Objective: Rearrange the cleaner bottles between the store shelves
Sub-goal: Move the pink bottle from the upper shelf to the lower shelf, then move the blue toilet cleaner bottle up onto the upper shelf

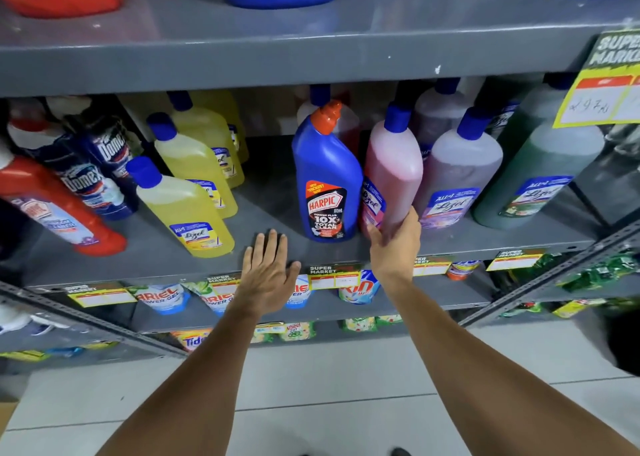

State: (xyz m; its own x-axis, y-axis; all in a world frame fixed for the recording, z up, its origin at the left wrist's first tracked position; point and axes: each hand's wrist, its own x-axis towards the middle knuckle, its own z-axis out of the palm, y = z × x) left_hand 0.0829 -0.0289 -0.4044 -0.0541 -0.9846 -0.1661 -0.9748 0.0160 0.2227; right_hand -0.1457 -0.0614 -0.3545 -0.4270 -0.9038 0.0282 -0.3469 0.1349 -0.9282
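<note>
On the grey middle shelf (277, 192) my right hand (394, 244) grips the lower part of a pink Lizol bottle (393, 168) with a blue cap. Touching its left side stands a blue Harpic bottle (327, 178) with an orange cap. My left hand (266, 272) lies flat at the shelf's front edge, fingers spread, holding nothing. A row of yellow Lizol bottles (187, 206) stands further left. To the right of the pink one are a lilac Lizol bottle (457, 175) and a green Lizol bottle (540, 178).
Dark blue Domex bottles (86, 175) and a red cleaner bottle (52, 209) lean at the far left. The upper shelf (242, 40) carries a red jug and blue jugs. Detergent pouches (162, 296) fill the lower shelves. A yellow price sign (602, 88) hangs at right.
</note>
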